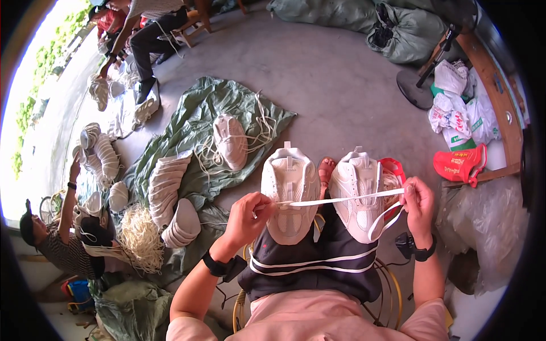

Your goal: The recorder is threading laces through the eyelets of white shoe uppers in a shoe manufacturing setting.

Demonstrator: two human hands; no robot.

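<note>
Grey concrete floor (335, 74) spreads out beyond your grip. Your left hand (247, 219) is closed, its fingertips pinching one end of a white lace (341, 199). Your right hand (418, 206) is closed on the same lace, which runs nearly straight between the two, with a loose loop hanging just below the right fingers. Behind that stretch, two pale shoes rest toes toward you on your dark trousers (310, 273): the left shoe (290, 187) just beside your left fingers, the right shoe (355, 183) nearer your right hand. Between that shoe and your right hand sits a red bag (393, 165) with pale laces in it.

Farther out, left of your left hand, are a row of pale shoes (166, 190) and a heap of laces (141, 236). Ahead of that hand, a single shoe (230, 142) lies on a green sheet (193, 102), laces trailing. Well to the right of your right hand are crumpled clear plastic (483, 227), a second red bag (458, 163) and white plastic bags (452, 116). Farthest off, a person works at the left, another sits ahead-left, and stuffed sacks (406, 34) lie ahead.
</note>
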